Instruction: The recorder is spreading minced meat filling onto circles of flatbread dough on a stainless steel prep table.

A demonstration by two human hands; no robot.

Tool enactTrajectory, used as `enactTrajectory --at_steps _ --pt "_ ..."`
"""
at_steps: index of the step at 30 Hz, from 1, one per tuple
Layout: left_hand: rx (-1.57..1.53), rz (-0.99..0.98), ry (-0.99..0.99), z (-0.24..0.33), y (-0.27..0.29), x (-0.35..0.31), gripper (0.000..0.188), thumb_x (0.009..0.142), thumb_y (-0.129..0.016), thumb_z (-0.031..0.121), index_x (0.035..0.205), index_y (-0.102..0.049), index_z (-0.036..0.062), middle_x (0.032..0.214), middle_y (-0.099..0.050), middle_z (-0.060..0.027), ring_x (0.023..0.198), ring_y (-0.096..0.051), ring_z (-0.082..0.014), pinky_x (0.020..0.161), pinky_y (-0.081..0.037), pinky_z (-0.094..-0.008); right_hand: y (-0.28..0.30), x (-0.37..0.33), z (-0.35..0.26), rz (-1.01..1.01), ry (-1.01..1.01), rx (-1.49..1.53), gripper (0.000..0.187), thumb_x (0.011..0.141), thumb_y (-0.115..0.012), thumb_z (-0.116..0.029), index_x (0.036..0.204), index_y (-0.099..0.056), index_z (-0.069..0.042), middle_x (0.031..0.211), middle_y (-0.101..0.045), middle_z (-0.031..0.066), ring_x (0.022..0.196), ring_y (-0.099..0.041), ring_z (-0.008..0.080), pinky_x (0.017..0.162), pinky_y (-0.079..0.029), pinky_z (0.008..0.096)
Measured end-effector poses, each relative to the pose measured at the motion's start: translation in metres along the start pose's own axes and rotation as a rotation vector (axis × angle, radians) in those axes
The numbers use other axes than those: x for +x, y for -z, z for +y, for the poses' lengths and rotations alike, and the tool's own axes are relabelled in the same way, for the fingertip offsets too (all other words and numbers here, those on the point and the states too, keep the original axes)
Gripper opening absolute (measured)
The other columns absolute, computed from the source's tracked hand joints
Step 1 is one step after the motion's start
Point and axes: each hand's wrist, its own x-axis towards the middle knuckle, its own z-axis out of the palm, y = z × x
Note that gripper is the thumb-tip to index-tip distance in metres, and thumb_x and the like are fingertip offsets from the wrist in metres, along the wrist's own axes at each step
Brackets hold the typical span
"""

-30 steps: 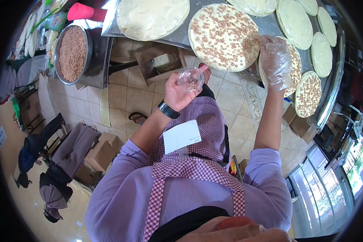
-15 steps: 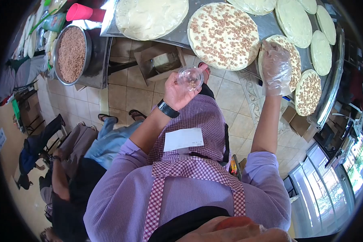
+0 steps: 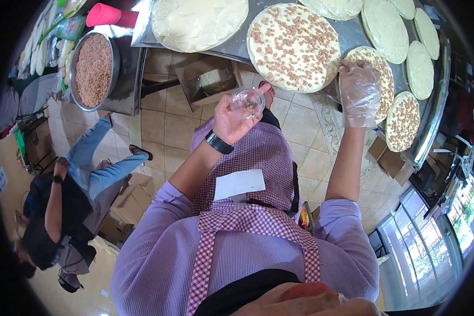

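Note:
My left hand (image 3: 236,122) is closed round a small clear plastic cup (image 3: 247,101), which has a few small bits at its bottom. A thin clear plastic glove covers my right hand (image 3: 361,92). That hand is over the near left part of a pale dough round (image 3: 384,79) dotted with brown crumbles. Its fingers curl downward, and what they pinch is hidden. Just left of it lies a larger dough round (image 3: 294,47), also strewn with brown crumbles. A smaller topped round (image 3: 403,121) lies nearer, at the right.
Several plain dough rounds (image 3: 384,31) lie on the metal table (image 3: 237,52). At the left stand a metal bowl (image 3: 116,66) of brown crumbles and a pink cup (image 3: 101,16). A cardboard box (image 3: 195,87) is below the table. Another person (image 3: 58,205) is at the left.
My right hand has shifted very slightly over the same dough round. My left hand keeps the cup in nearly the same place. The person at the left has moved farther left, legs now wide apart.

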Motion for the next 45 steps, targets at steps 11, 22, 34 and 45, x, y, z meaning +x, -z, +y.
enactTrajectory --at_steps 11,22,34,45 --pt "-0.013 -0.014 -0.001 0.000 0.004 0.001 0.055 0.084 -0.046 0.039 0.117 -0.048 -0.0049 0.143 -0.022 -0.0180 0.089 -0.057 -0.0238 0.081 -0.046 -0.0351 0.006 -0.005 0.013 0.044 0.010 0.191 0.012 0.077 -0.061 -0.021 0.082 -0.067 -0.013 0.078 -0.061 0.0081 0.081 -0.057 0.0242 0.069 -0.046 0.0367" --pt "-0.006 -0.009 0.031 -0.008 -0.015 0.008 0.061 0.081 -0.050 0.045 0.119 -0.048 -0.0023 0.140 -0.027 -0.0184 0.090 -0.051 -0.0239 0.081 -0.043 -0.0335 0.010 -0.016 0.008 -0.031 -0.055 0.107 0.021 0.073 -0.063 -0.022 0.091 -0.068 -0.014 0.089 -0.059 0.0088 0.083 -0.057 0.0251 0.076 -0.045 0.0373" --pt "-0.041 0.005 -0.083 0.004 -0.033 0.010 0.065 0.079 -0.052 0.042 0.126 -0.040 -0.0018 0.122 -0.045 -0.0124 0.098 -0.047 -0.0305 0.082 -0.042 -0.0365 0.013 0.011 -0.011 -0.237 0.069 -0.263 0.019 0.082 -0.051 -0.022 0.085 -0.066 -0.010 0.094 -0.057 0.0102 0.094 -0.053 0.0269 0.079 -0.044 0.0403" --pt "0.014 0.044 -0.118 0.008 -0.024 0.007 0.076 0.077 -0.056 0.047 0.131 -0.034 -0.0026 0.131 -0.039 -0.0146 0.093 -0.050 -0.0267 0.082 -0.042 -0.0355 0.014 0.007 -0.008 -0.289 0.035 -0.173 0.023 0.078 -0.057 -0.026 0.094 -0.065 -0.012 0.099 -0.056 0.0073 0.096 -0.052 0.0264 0.081 -0.044 0.0398"
